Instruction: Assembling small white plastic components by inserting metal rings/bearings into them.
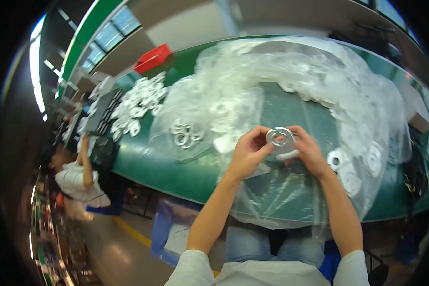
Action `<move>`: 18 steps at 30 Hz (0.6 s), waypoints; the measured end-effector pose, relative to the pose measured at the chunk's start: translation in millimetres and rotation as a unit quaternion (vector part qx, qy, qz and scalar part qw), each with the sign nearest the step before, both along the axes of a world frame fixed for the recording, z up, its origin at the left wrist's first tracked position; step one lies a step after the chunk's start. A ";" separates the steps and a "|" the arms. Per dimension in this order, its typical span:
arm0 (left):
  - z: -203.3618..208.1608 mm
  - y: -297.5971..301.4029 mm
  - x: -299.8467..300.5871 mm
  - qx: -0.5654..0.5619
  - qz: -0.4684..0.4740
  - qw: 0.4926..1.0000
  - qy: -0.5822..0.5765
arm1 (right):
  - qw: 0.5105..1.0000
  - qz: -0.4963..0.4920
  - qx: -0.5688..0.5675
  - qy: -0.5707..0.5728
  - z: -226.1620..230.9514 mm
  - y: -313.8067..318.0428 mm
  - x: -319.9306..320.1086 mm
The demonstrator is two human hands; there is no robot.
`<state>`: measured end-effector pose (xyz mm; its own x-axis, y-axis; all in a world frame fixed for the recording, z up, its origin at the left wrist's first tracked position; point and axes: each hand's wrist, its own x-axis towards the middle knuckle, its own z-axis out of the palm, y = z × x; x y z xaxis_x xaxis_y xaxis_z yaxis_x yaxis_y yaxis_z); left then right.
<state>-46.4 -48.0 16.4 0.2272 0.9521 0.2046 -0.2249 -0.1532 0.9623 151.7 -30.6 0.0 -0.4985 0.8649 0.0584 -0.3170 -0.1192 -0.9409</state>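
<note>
Between both hands, above the plastic-covered table, is a round white plastic part point(280, 137) with a ring-shaped centre and a curved lower lip. My left hand point(250, 151) pinches its left edge between thumb and fingers. Gripping the right edge is my right hand point(309, 150), its fingers partly hidden behind the part. Several white rings point(186, 133) lie on the plastic to the left of my hands. Close to my right wrist are flat white parts with round holes point(350, 181), lying on or under the clear sheet.
Clear plastic sheeting point(291, 200) spreads over the green table point(148, 167), heaped with white parts at the back. A pile of white parts point(140, 102) and a red bin point(152, 58) stand at left. A blue crate point(162, 229) sits below the edge. Another person point(81, 178) works at far left.
</note>
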 end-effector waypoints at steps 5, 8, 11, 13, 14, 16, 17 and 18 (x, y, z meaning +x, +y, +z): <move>0.9 -85.5 -102.7 -0.083 0.256 0.953 -0.140 | 0.997 0.020 0.055 -0.049 -11.4 4.8 2.5; -15.7 -114.2 -207.6 -0.069 0.439 0.892 -0.088 | 0.997 0.011 0.049 -0.059 -7.3 2.2 -3.0; -40.0 -105.3 -310.1 -0.134 0.501 0.855 -0.022 | 0.995 0.019 0.051 -0.079 -8.9 2.1 -3.8; -45.1 -87.7 -353.8 -0.127 0.466 0.875 0.038 | 0.995 0.033 0.073 -0.062 -13.2 2.4 -6.3; -35.9 -66.2 -344.1 -0.133 0.433 0.892 0.011 | 0.995 0.026 0.069 -0.064 -18.2 6.0 -1.2; -29.5 -50.1 -369.1 -0.116 0.504 0.821 0.240 | 0.996 0.033 0.062 -0.059 -23.0 8.1 -9.0; -23.7 -36.4 -364.4 -0.086 0.567 0.768 0.285 | 0.996 0.035 0.057 -0.063 -20.8 9.1 -11.8; -18.8 -22.9 -341.8 0.012 0.536 0.740 0.406 | 0.986 0.032 0.082 -0.143 -14.8 9.7 -11.2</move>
<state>-388.1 -70.9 -2.4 -0.5989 0.6726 0.4348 0.6891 0.1562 0.7076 140.5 -20.9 -14.8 -0.5687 0.8214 0.0431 -0.0317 0.0304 -0.9990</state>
